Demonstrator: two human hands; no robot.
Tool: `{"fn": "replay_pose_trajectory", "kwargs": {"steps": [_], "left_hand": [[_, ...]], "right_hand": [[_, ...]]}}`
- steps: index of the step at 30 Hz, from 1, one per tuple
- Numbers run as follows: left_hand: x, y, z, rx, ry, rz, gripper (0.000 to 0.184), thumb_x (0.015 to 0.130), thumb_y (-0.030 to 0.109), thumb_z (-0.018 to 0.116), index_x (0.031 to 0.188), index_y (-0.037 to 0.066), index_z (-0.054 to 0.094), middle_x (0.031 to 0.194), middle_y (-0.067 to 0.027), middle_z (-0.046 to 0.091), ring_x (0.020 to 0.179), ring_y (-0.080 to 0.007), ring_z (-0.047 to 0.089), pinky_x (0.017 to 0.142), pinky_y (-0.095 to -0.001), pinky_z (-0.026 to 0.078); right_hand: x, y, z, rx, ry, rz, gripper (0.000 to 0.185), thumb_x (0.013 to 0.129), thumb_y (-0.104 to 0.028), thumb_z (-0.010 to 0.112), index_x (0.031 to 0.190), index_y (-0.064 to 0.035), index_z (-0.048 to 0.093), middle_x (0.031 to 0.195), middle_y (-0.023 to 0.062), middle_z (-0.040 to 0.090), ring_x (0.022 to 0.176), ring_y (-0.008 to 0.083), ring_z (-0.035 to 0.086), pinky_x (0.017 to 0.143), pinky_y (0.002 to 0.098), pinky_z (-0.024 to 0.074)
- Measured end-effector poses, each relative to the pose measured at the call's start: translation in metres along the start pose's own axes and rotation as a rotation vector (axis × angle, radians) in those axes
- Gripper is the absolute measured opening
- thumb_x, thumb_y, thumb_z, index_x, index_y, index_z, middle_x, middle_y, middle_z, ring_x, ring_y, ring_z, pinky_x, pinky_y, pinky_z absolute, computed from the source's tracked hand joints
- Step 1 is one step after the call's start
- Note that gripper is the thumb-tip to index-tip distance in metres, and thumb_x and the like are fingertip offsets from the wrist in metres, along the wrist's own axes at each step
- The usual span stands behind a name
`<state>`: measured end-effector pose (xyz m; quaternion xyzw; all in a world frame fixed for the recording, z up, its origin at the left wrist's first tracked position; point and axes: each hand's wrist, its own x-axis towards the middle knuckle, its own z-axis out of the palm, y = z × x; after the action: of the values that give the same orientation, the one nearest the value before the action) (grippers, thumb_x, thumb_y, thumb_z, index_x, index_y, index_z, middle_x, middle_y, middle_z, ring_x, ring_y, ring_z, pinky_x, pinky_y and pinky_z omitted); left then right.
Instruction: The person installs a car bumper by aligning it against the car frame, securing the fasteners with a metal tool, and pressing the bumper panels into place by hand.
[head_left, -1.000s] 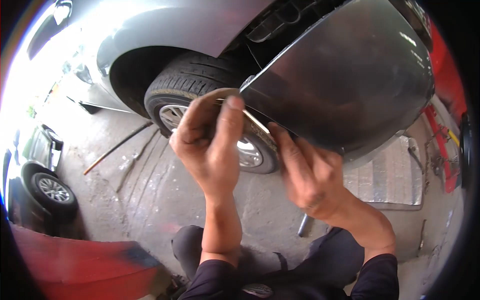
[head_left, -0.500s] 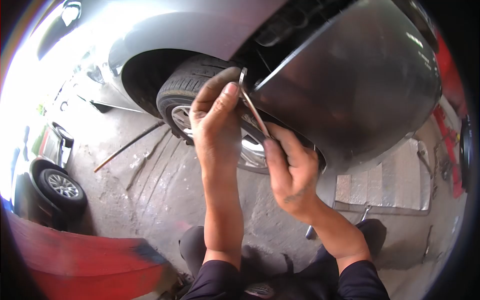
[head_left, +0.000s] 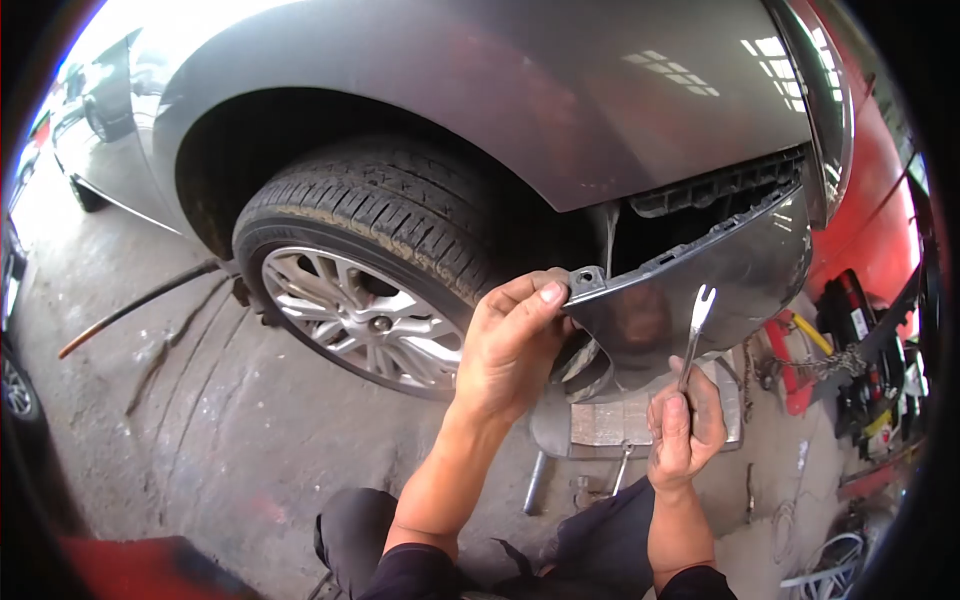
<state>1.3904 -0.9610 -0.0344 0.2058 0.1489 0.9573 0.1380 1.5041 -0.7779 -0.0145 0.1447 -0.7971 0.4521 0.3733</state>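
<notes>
At our left fingertips: we pinch, thumb against fingers, the front corner of a glossy dark-grey plastic bumper cover [head_left: 740, 265], beside its small holed mounting tab [head_left: 586, 279].

Left hand [head_left: 512, 350]: narrow at the tips, closed on that corner; it is the nearer hand to the tab.

Bumper edge: from our left fingertips its long, notched upper edge climbs away to the right, below a grey metal fender [head_left: 600, 120], with a dark gap between the two.

Right hand [head_left: 680, 435]: our fingers close around the lower shaft of a slim silver metal tool with a forked tip [head_left: 696, 335].

Tool axis: it rises from our right fingers, nearly upright in view and leaning slightly right, prongs uppermost. It lies to the right of our left fingers and in front of the bumper's face; whether it touches that face, we cannot tell.

Wheel side: left of our left fingers we see a black rubber tyre [head_left: 375, 205] around a silver multi-spoke alloy rim [head_left: 345, 322].

Below the fingers: we see a silver-grey quilted mat [head_left: 600, 428] and a slim metal wrench [head_left: 623, 468].

Writing: we can read no brand or label; the hub's centre mark is too small.
</notes>
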Motion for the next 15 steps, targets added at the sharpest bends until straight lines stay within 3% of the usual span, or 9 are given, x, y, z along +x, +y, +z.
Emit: {"fn": "replay_pose_trajectory", "kwargs": {"steps": [3, 6, 15], "left_hand": [[0.000, 0.001, 0.004, -0.034, 0.011, -0.007, 0.027, 0.093, 0.019, 0.067, 0.109, -0.003, 0.068, 0.107, -0.0120, 0.069, 0.102, -0.0215, 0.063, 0.097, -0.0411, 0.046], [0.000, 0.006, 0.009, -0.078, 0.015, -0.036, 0.025, 0.096, 0.017, 0.066, 0.109, -0.005, 0.066, 0.098, -0.0065, 0.069, 0.087, -0.0100, 0.058, 0.082, -0.0261, 0.045], [0.001, 0.007, 0.012, -0.136, -0.001, -0.055, 0.024, 0.096, 0.013, 0.064, 0.112, -0.005, 0.065, 0.100, -0.0097, 0.071, 0.093, -0.0140, 0.064, 0.088, -0.0288, 0.048]], "right_hand": [[0.000, -0.001, 0.006, -0.039, -0.005, -0.093, 0.035, 0.095, -0.003, 0.056, 0.127, 0.0117, 0.054, 0.062, 0.0047, 0.056, 0.052, 0.0084, 0.047, 0.051, 0.0243, 0.0355], [0.003, -0.005, 0.013, -0.071, -0.045, -0.154, 0.037, 0.095, 0.000, 0.056, 0.130, 0.0106, 0.051, 0.062, 0.0056, 0.056, 0.052, 0.0089, 0.047, 0.051, 0.0246, 0.0361], [0.010, -0.003, 0.026, -0.034, -0.045, -0.199, 0.035, 0.095, 0.001, 0.057, 0.129, 0.0099, 0.056, 0.064, 0.0061, 0.058, 0.053, 0.0094, 0.049, 0.051, 0.0249, 0.0384]]}}
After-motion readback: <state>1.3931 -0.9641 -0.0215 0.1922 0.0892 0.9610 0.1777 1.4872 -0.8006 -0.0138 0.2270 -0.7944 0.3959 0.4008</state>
